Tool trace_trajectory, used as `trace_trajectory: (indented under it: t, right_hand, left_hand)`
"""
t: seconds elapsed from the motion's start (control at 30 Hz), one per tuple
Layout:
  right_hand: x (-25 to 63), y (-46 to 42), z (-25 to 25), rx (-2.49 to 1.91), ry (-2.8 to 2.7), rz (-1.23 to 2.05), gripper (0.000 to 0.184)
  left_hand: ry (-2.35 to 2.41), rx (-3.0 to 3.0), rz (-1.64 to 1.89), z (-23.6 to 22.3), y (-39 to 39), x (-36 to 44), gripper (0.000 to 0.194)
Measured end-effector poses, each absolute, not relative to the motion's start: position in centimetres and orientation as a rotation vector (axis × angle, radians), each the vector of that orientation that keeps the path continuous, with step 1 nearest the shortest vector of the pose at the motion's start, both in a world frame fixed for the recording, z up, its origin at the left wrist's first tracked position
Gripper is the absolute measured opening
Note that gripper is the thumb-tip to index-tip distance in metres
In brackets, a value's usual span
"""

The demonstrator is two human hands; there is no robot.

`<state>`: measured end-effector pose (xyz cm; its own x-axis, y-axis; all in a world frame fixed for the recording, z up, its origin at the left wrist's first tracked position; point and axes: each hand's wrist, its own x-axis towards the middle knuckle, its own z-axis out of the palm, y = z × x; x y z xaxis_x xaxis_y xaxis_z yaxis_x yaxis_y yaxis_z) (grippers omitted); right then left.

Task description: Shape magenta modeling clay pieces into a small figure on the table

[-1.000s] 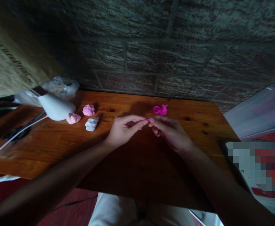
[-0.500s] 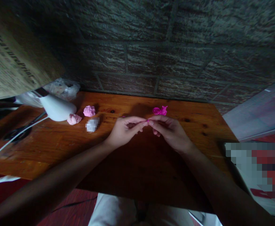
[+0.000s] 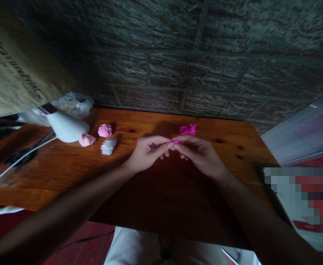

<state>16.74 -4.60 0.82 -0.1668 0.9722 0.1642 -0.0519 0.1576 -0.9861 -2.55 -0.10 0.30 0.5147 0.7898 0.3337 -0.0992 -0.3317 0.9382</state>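
My left hand [image 3: 146, 154] and my right hand [image 3: 201, 154] meet fingertip to fingertip over the wooden table. Pinched between their thumbs and forefingers is a small piece of magenta clay [image 3: 175, 141]. Just beyond my right hand stands a magenta clay snail [image 3: 187, 129] with a coiled shell and small feelers; its lower edge is close to my knuckles in view. Another bit of magenta clay [image 3: 138, 140] peeks out from behind my left hand, mostly hidden.
Left on the table [image 3: 78, 173] lie a pink clay lump [image 3: 105, 130], a paler pink lump [image 3: 87, 140] and a blurred white lump [image 3: 108, 147]. Beside them are a white lamp base [image 3: 70, 127], its cord, black scissors [image 3: 21, 156] and a plastic bag [image 3: 73, 103]. A stone wall stands behind.
The fingertips have shifted slightly, and more of the magenta piece shows above them. The magenta bit behind my left hand appears further left. The snail and lumps stay in place.
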Motion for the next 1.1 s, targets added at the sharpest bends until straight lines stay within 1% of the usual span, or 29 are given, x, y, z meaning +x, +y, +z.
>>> trace_trajectory:
  t: [0.17, 0.27, 0.4, 0.53, 0.7, 0.87, 1.0, 1.1]
  right_hand:
    - [16.77, -4.59, 1.02, -0.971, -1.380, 1.203, 0.027]
    - [16.78, -4.61, 1.16, -0.997, -1.366, 1.195, 0.024]
    - [16.79, -4.63, 1.21, -1.055, -1.231, 1.236, 0.022]
    - [16.61, -4.62, 1.43, -1.004, -1.019, 1.343, 0.020]
    - [16.28, -4.55, 1.80, -0.920, -0.861, 1.415, 0.025]
    - [16.50, -4.47, 1.44, -0.973, -0.961, 1.417, 0.028]
    - [16.83, -4.44, 0.97, -1.042, -1.059, 1.316, 0.025]
    - [16.96, -4.42, 0.89, -1.068, -1.094, 1.283, 0.027]
  left_hand:
    - [0.597, 1.609, 0.915, 0.48, 0.01, -2.66, 0.026]
    - [0.621, 1.609, 0.888, 0.59, 0.06, -2.71, 0.027]
    - [0.679, 1.598, 0.938, 0.62, 0.18, -2.69, 0.033]
    - [0.735, 1.536, 1.019, 0.52, 0.31, -2.58, 0.037]
    - [0.722, 1.572, 1.010, 0.47, 0.28, -2.61, 0.037]
    - [0.702, 1.615, 1.000, 0.48, 0.22, -2.67, 0.034]
    - [0.709, 1.619, 1.001, 0.48, 0.22, -2.67, 0.035]
    - [0.717, 1.627, 0.996, 0.49, 0.22, -2.72, 0.035]
